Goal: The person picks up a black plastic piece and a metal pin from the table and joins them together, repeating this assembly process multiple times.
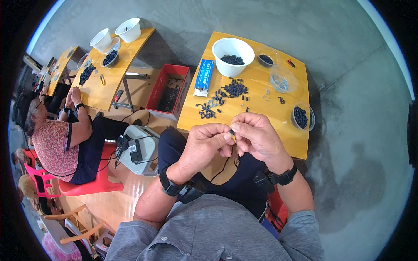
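My left hand (205, 141) and my right hand (257, 135) meet just in front of the near edge of a small yellow wooden table (265, 111). Between their fingertips they pinch one small black part (230, 130). On the table lies a loose pile of black parts (233, 90), with more scattered ones (207, 112) nearer me. A white bowl (233, 54) at the far edge holds more black parts.
A blue flat box (203, 76) lies at the table's left. Clear plastic cups (302, 116) (281, 80) (265, 57) stand on the right. A red crate (167, 89) sits on the floor at left. Another person (61, 135) sits at a second table (109, 82).
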The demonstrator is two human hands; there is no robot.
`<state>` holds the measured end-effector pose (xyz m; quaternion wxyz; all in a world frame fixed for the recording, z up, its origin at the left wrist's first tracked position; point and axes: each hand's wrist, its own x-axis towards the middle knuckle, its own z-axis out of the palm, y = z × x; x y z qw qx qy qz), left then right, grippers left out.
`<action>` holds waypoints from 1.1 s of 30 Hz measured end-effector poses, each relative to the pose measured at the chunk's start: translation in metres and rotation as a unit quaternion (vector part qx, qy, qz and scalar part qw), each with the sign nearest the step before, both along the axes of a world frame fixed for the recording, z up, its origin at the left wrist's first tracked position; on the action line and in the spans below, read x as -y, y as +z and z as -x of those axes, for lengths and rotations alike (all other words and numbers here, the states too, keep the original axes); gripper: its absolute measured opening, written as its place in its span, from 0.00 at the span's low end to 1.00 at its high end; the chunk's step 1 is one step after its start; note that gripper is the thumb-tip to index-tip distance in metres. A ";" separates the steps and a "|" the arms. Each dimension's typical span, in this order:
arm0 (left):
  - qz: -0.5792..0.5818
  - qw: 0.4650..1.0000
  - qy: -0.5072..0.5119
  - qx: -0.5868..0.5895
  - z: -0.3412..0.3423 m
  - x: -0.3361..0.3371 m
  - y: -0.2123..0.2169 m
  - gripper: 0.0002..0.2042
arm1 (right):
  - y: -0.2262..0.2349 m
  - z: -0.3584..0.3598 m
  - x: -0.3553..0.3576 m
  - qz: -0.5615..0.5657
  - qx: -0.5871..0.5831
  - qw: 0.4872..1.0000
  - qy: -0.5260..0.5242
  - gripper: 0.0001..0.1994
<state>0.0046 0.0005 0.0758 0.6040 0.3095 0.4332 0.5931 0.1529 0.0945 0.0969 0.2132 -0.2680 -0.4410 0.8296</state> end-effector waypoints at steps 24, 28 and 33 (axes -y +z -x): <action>-0.035 0.998 0.057 -0.004 0.004 -0.008 0.001 0.05 | -0.003 0.009 0.002 0.032 0.044 0.998 -0.040 0.18; -0.107 0.988 0.092 -0.056 0.004 -0.011 -0.010 0.05 | -0.009 0.006 -0.003 0.056 0.052 0.997 0.025 0.23; -0.088 0.995 0.035 -0.012 0.004 -0.011 -0.009 0.05 | -0.012 0.011 -0.003 0.121 0.000 0.987 0.102 0.26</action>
